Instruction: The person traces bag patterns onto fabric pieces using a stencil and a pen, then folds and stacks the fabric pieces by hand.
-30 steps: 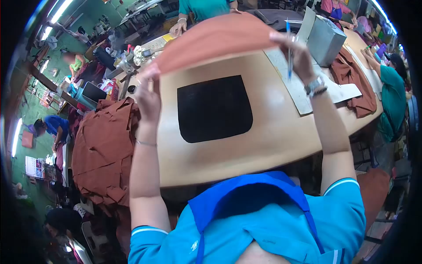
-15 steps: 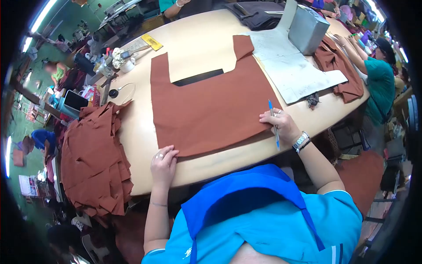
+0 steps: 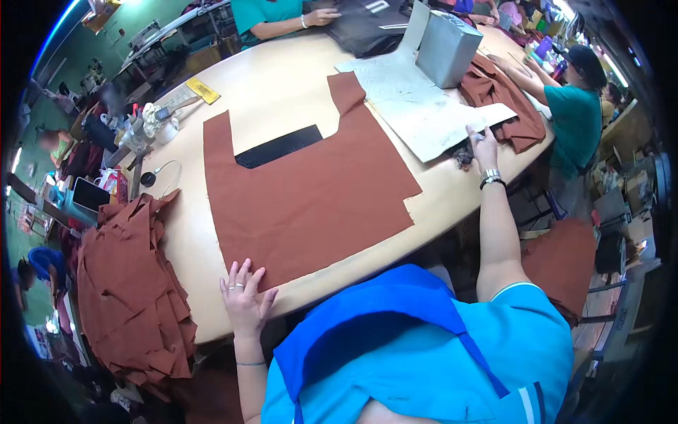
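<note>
A rust-brown cut fabric panel [image 3: 311, 212] lies flat on the table, with two upright strips and a wide notch at its far side. A black strip [image 3: 279, 146] shows within the notch. My left hand [image 3: 246, 293] rests on the panel's near left corner, fingers spread and open. My right hand [image 3: 484, 150] reaches to the right, its fingers closed on the near edge of a whitish pattern board [image 3: 424, 120]. The pen is not discernible now. A metal box [image 3: 446, 53] stands on the board.
Stacked brown fabric pieces [image 3: 134, 283] hang over the table's left edge. Beyond them are a brush [image 3: 176, 107], a white pot [image 3: 166, 130] and a yellow packet [image 3: 203, 90]. Crumpled brown fabric [image 3: 498, 99] lies right. Co-workers in green [image 3: 575, 120] work around the table [image 3: 282, 71].
My right hand has left the fabric panel's near edge and moved right to the pattern board. My left hand's fingers have spread. A co-worker's arm now shows more at the far side.
</note>
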Available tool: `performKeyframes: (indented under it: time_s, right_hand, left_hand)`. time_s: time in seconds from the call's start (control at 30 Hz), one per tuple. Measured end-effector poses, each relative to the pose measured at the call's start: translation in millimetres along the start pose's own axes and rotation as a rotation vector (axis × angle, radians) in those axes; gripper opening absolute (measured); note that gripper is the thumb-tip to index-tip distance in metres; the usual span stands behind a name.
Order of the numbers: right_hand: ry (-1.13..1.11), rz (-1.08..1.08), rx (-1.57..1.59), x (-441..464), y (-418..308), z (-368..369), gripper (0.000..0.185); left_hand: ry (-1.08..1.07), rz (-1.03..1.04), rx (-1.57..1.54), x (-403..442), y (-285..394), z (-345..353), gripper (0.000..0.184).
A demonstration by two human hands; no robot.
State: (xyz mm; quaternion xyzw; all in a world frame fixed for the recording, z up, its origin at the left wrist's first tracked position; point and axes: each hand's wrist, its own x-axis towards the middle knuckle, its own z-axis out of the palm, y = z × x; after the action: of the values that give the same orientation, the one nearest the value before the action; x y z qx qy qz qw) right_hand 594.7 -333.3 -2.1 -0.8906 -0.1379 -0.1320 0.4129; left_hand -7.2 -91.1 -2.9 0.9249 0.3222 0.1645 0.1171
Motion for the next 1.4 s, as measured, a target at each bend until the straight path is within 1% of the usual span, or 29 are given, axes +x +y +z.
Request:
performKeyframes:
  time_s: [0.07,0.1,0.13,0.23,0.27,0.3,0.37,0.4,0.43,0.5,0.57,0.63,0.7,0.77,0.8,0.83,0.9,0.93,1.0,1.03,1.1,1.13,1.23,1.27,1.37,1.4]
  right_hand:
    - [0.165,0.249,0.74,7.9,-7.7,16.9,0.063]
    - [0.243,0.379,1.109,9.6,-14.2,22.2,0.06]
    - [0.199,0.442,1.388,12.9,-19.5,22.9,0.049]
    - [-0.031,0.504,1.14,11.0,-46.0,46.6,0.044]
    - [-0.122,0.473,0.941,6.0,-60.1,49.7,0.041]
    - [-0.155,0.326,0.823,1.3,-73.1,51.6,0.034]
    - [-0.11,0.116,0.929,-2.9,-108.6,53.2,0.032]
    - [-0.084,-0.101,0.784,11.1,-109.7,60.4,0.032]
    - [-0.026,-0.203,0.556,24.7,-110.0,65.8,0.028]
    - [0.007,-0.414,0.451,11.7,-164.3,41.6,0.026]
    - [0.101,-0.538,0.503,7.7,-207.7,27.4,0.025]
    - [0.119,-0.602,0.609,10.2,-243.7,8.4,0.025]
    - [0.131,-0.672,0.562,15.4,-266.1,-9.8,0.023]
    - [0.166,-0.765,0.65,29.8,-276.5,-17.9,0.022]
    - [0.104,-0.695,0.74,6.2,-296.8,-35.5,0.02]
    - [0.049,-0.709,0.852,16.9,-298.5,-36.3,0.021]
    - [-0.166,-0.501,0.998,-2.9,-313.2,-57.4,0.028]
    - [-0.241,-0.455,1.083,-16.4,-323.0,-63.5,0.027]
    - [-0.39,-0.357,1.245,-42.4,-341.4,-69.9,0.026]
    - [-0.548,-0.262,1.294,-46.1,-342.5,-71.1,0.026]
    - [-0.861,-0.061,1.372,-56.0,-346.9,-73.9,0.026]
    - [-0.847,-0.062,1.451,-71.5,-353.4,-68.0,0.029]
    - [-0.879,-0.19,1.377,-91.5,-345.1,-56.1,0.032]
    - [-0.98,-0.248,1.366,-89.9,-335.8,-51.4,0.038]
    - [-0.946,-0.126,1.316,-82.6,-303.9,-39.9,0.043]
    - [-0.941,-0.119,1.276,-76.4,-291.8,-35.0,0.048]
  left_hand:
    - [0.014,0.034,0.071,3.1,9.8,-1.8,0.059]
    - [-0.017,0.072,0.035,6.0,17.0,0.2,0.061]
    - [-0.05,0.11,-0.002,9.7,27.2,3.0,0.063]
    - [-0.142,0.214,-0.039,19.8,56.4,14.9,0.068]
    - [-0.168,0.246,-0.04,22.7,61.7,18.8,0.07]
    - [-0.193,0.252,-0.027,24.1,63.9,21.3,0.07]
    - [-0.239,0.258,-0.003,26.0,65.7,24.6,0.071]
    - [-0.25,0.258,0.005,25.3,65.7,24.2,0.072]
    - [-0.25,0.26,-0.005,25.0,65.9,23.9,0.072]
    - [-0.256,0.262,-0.023,24.2,65.6,22.1,0.072]
    - [-0.25,0.265,-0.011,23.4,64.7,23.5,0.071]
    - [-0.24,0.27,-0.008,23.6,64.4,25.7,0.071]
    - [-0.232,0.274,-0.012,23.0,63.1,26.5,0.07]
    - [-0.225,0.26,-0.078,23.1,59.8,27.4,0.066]
    - [-0.223,0.252,-0.112,24.0,58.2,26.6,0.065]
    - [-0.212,0.21,-0.219,26.9,57.0,22.7,0.063]
    - [-0.181,0.124,-0.432,39.3,53.4,12.5,0.06]
    - [-0.095,0.137,-0.608,48.0,47.7,13.1,0.059]
    - [-0.02,-0.067,-1.042,65.8,47.2,12.9,0.06]
    - [0.024,-0.17,-1.257,74.9,46.6,12.1,0.06]
    - [-0.056,-0.371,-1.604,94.9,41.3,8.7,0.069]
    - [-0.098,-0.472,-1.775,102.5,38.7,6.5,0.073]
    - [-0.26,-0.288,-2.174,116.3,37.4,1.4,0.084]
    - [-0.248,-0.319,-2.154,119.5,33.9,1.6,0.082]
    - [-0.218,-0.417,-2.099,123.8,11.5,10.2,0.077]
    - [-0.114,-0.425,-2.09,121.8,-2.2,10.9,0.062]
